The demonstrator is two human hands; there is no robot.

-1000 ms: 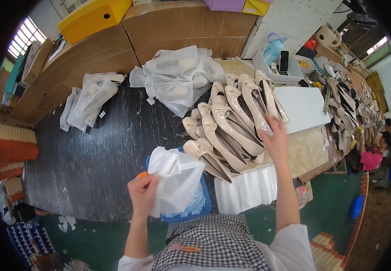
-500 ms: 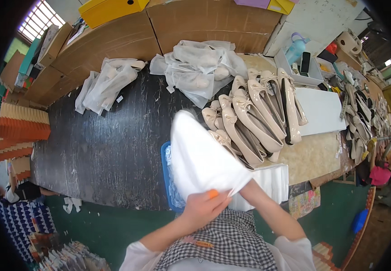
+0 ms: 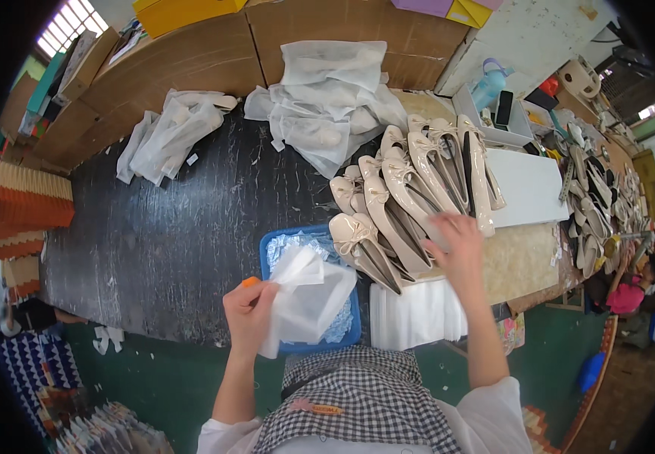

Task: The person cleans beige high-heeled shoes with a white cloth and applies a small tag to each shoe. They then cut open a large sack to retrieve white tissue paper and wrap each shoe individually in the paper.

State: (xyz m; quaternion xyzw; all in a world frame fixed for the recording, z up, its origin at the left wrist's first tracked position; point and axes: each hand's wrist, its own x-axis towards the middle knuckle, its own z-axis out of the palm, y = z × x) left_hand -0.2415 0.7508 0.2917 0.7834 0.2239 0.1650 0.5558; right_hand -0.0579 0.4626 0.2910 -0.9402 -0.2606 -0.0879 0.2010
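Pinched in my left hand point(image 3: 248, 316) is a thin, white, see-through pouch point(image 3: 314, 306), limp and hanging over a blue tray point(image 3: 355, 314). An orange cover sits on one finger of that hand. My right hand point(image 3: 461, 250), a little blurred, is over the near end of a row of glossy beige flat shoes point(image 3: 397, 219) with bows. Its fingers are apart; whether they touch a shoe I cannot tell. Below the shoes lies a pile of flat white pouches point(image 3: 420, 314). Clear and bluish crumpled packets point(image 3: 297, 246) fill the tray.
Bagged shoes lie in two heaps, one at the back centre point(image 3: 335, 98) and one at the back left point(image 3: 172, 136). A white box lid point(image 3: 524, 185) and an open box with a phone point(image 3: 504, 108) stand at right. Orange-edged stacks point(image 3: 32, 200) are at left. Other people sit far off.
The white pouch has come down and left in my left hand. My right hand has left it and moved over the shoes. The blue tray now shows more.
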